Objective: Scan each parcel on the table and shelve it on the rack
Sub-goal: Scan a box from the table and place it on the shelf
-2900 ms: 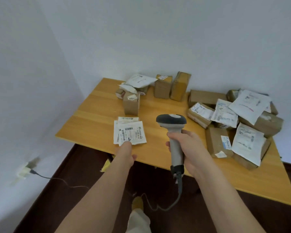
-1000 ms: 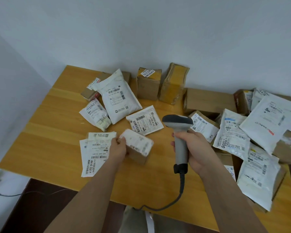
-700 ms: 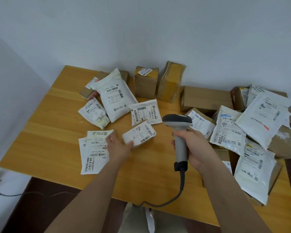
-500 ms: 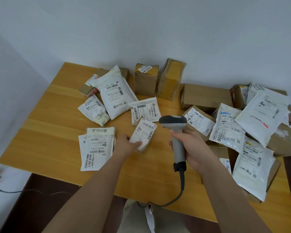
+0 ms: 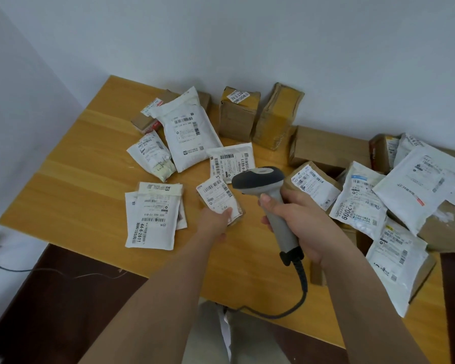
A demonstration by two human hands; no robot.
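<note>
— What have you got hold of?

— A small parcel [image 5: 219, 198], a brown box with a white label facing up. My left hand [image 5: 212, 222] grips its near end, thumb on the label, and it sits tilted near the middle of the table [image 5: 71, 179].

— And the other hand?

— My right hand [image 5: 304, 219] is wrapped round the handle of the scanner [image 5: 267, 198]. Its dark grey head hangs just beside the parcel, to its right, partly over the flat white mailer [image 5: 231, 161] behind. The cable [image 5: 297, 298] drops from the handle and loops off the near edge.

— What lies around it?

— To my left, two flat white mailers [image 5: 154, 214] stacked one on the other, close to the parcel but apart from it. Farther back sit a small crumpled bag [image 5: 153, 158] and a big white bag [image 5: 189, 127], the big one resting on a low brown carton [image 5: 142, 122]. Two upright cartons [image 5: 238, 114] stand against the wall. To my right, a heap of cartons and white bags [image 5: 394, 195], overlapping one another.
</note>
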